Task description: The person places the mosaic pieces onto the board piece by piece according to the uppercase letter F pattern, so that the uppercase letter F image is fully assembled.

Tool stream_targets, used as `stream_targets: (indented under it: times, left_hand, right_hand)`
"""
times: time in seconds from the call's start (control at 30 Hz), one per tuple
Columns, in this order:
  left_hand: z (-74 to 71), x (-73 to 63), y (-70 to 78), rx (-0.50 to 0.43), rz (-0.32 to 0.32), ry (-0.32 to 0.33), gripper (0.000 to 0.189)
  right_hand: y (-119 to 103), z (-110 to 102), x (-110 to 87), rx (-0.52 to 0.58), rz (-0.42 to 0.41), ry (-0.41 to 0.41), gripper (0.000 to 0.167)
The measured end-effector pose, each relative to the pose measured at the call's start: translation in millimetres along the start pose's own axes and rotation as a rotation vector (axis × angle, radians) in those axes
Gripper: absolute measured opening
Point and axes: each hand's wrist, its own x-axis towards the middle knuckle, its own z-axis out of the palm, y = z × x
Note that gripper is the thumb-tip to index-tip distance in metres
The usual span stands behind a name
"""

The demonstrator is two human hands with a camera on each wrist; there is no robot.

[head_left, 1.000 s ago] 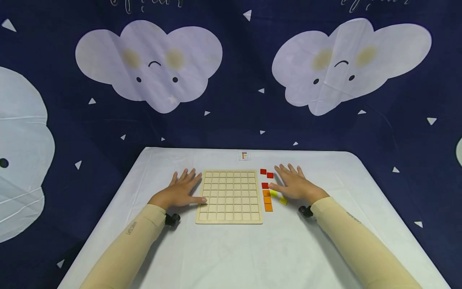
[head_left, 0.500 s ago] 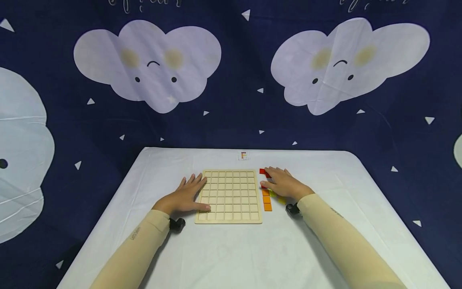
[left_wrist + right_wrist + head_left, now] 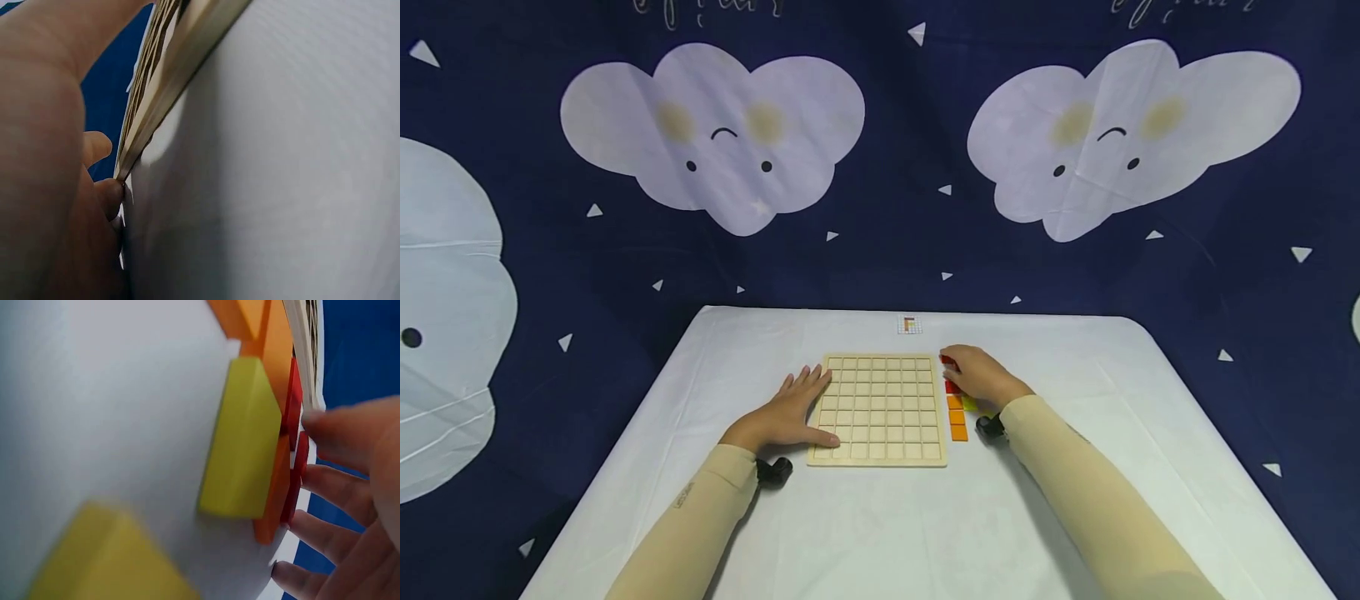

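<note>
A pale wooden board [image 3: 880, 410] with a grid of square cells lies flat on the white table. My left hand [image 3: 782, 414] rests at its left edge, fingers spread and thumb over the lower left cells. In the left wrist view, fingertips touch the side of the board [image 3: 169, 69]. Beyond the board's upper right edge, my right hand [image 3: 981, 373] pinches a red tile [image 3: 302, 452] between thumb and forefinger, the other fingers spread beside it. Another red tile [image 3: 952, 387] lies just below. Several orange tiles [image 3: 957, 417] form a column there, next to yellow tiles [image 3: 244, 440] partly covered by the right hand.
A small printed card [image 3: 909, 324] with a coloured grid pattern lies at the back of the white table [image 3: 880, 533]. Behind hangs a dark blue cloth [image 3: 895, 250] with cloud prints. Each wrist carries a small black camera [image 3: 775, 472].
My right hand has moved left over the red tiles, and its fingers have closed on one. The left hand has slid slightly down and right along the board's edge, its thumb over the board.
</note>
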Motion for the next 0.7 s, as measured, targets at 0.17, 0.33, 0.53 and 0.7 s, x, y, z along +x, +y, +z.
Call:
stream_targets:
  times: [0.17,0.33,0.53,0.7]
  left_hand:
    - [1.1,-2.1,-4.9,-0.048,0.025,0.021,0.136]
    - [3.1,-4.5,-9.1,-0.065,0.038,0.031,0.139]
    - [5.2,-4.3,-10.7,-0.050,0.052,0.029,0.139]
    - [5.4,-3.3,-10.2,-0.041,0.040,0.029,0.140]
  right_hand:
    - [-6.2,-1.1,3.0,0.022,0.051,0.039,0.041]
    - [-8.8,-0.6,4.8,0.046,0.068,0.083,0.037]
    - [-7.8,2.4,5.1,0.056,0.059,0.113,0.033]
    - [-6.2,4.4,5.5,0.062,0.054,0.139,0.032]
